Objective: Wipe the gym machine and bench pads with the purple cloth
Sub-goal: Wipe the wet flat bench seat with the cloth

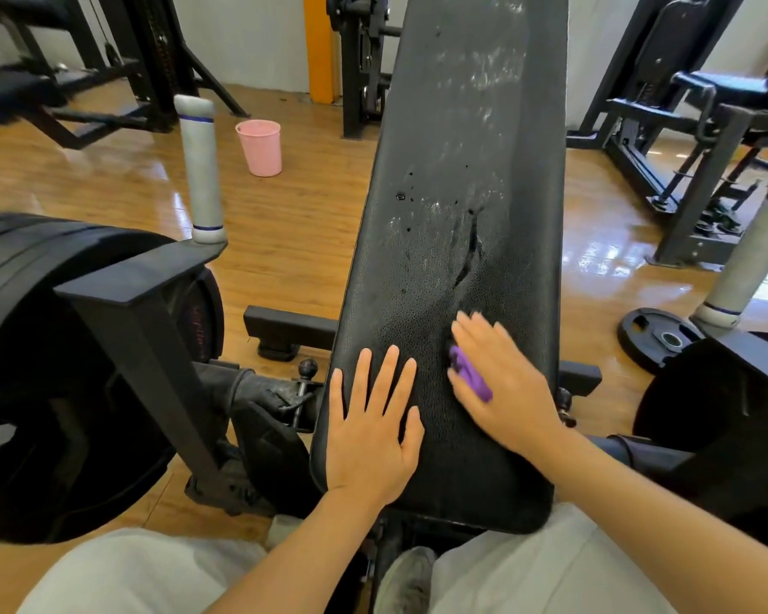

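Left hand [373,429] flat on bench pad [462,214], fingers straight and spread. Right hand [499,383] beside it, blurred, fingers extended, pressing purple cloth [468,373] onto pad.

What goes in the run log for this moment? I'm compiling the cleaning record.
left hand flat on bench pad | right hand presses purple cloth on pad | pink bucket on floor

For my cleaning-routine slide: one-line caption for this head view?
Right hand presses purple cloth on torn black bench pad; left hand lies flat beside.
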